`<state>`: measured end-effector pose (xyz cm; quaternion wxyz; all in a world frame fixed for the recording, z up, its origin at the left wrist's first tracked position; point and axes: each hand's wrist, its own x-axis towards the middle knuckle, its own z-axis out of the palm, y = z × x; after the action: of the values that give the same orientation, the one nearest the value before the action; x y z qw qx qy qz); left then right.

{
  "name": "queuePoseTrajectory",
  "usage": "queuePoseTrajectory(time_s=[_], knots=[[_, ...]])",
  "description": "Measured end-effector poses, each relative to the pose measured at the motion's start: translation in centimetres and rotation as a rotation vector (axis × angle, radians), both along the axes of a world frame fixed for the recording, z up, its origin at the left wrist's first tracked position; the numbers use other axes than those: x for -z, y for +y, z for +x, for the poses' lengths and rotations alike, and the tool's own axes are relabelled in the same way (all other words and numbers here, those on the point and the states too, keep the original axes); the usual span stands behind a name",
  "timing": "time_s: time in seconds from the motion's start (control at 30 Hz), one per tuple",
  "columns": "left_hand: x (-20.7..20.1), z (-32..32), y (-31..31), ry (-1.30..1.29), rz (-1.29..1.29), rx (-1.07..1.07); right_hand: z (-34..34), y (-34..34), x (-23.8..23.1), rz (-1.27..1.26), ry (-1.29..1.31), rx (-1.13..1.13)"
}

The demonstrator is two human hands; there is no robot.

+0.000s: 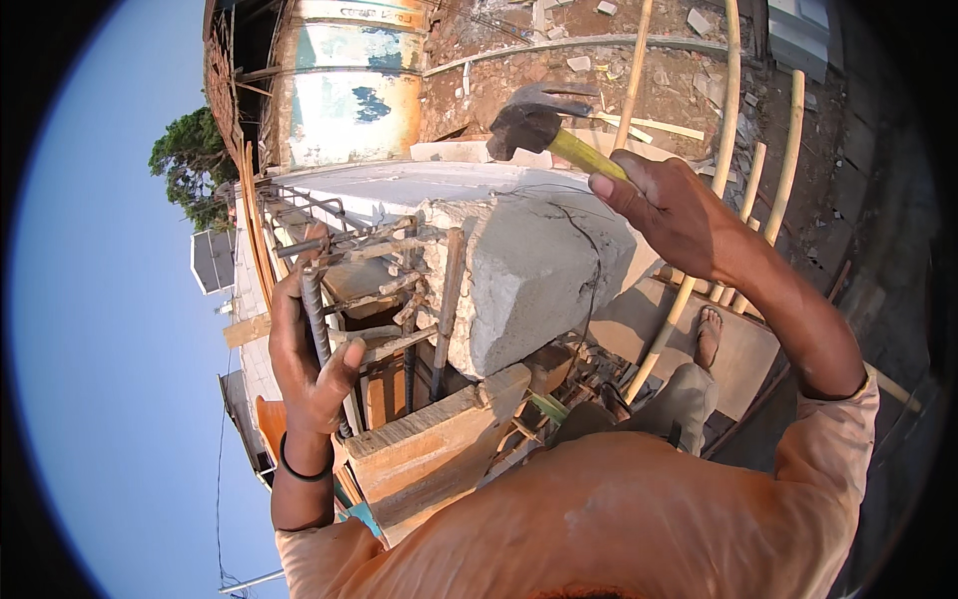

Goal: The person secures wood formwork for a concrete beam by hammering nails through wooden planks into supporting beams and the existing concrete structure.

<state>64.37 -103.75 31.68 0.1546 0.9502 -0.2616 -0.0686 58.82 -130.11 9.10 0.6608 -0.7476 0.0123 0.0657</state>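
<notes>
Grey, cracked concrete forms the broken block (534,280) at the middle of the view, with bare steel rods sticking out of its left side. The right hand (669,210) is closed around the yellow handle of a claw hammer (534,125), whose dark head is raised just above the block's top edge. The left hand (304,354) wraps its fingers around a ribbed upright rebar (315,304) left of the block. A wooden plank (439,444) lies below the block.

No packages, labels, signs or screens are visible in the head view
</notes>
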Motion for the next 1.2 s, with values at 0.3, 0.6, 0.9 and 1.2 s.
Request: queuePoseTrajectory(time_s=[0.3, 0.6, 0.9, 1.2], knots=[[0.1, 0.2, -0.3, 0.005, 0.016, 0.019, 1.7, 0.8, 0.0, 0.003, -0.19, -0.015], [0.3, -0.1, -0.1, -0.002, -0.007, -0.012, 2.4, 1.7, 2.0, -0.027, -0.144, -0.058], [0.2, 0.1, 0.4, -0.017, -0.001, -0.022, 1.6, 1.8, 3.3, -0.118, -0.061, -0.102], [0.4, 0.3, 0.8, -0.05, 0.018, -0.03, 1.4, 1.6, 4.5, -0.187, 0.122, -0.188]])
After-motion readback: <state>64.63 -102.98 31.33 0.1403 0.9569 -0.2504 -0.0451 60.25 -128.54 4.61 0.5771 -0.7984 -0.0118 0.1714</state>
